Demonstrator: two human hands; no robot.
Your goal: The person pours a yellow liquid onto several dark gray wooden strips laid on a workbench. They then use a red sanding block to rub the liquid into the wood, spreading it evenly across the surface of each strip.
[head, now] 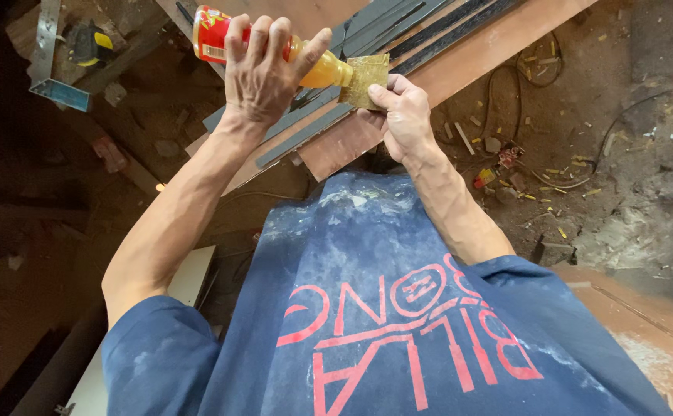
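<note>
Dusty workshop floor is lying below a reddish counter (475, 58) at twelve o'clock. Left hand (263, 73) is clamping a tilted bottle (275, 46), nozzle touching a cloth pad (366, 77) pinched by right hand (402, 115), seemingly to wet it.

Probably a workshop: dirt floor (645, 177) strewn with scraps, metal strips (421, 35), loose cables (541, 73).

Two hands: left hand (263, 69), right hand (404, 115). One plastic bottle (221, 35), red-labelled with amber liquid, wrapped by the left fingers (279, 38). One yellowish pad (367, 77) pinched in the right fingers (379, 96), touching the bottle's mouth. Several dark metal strips (429, 35), at least four, just beyond the fingertips on one reddish bench (498, 46). One yellow-and-black tape measure (94, 42), well left of the fingers.
</note>
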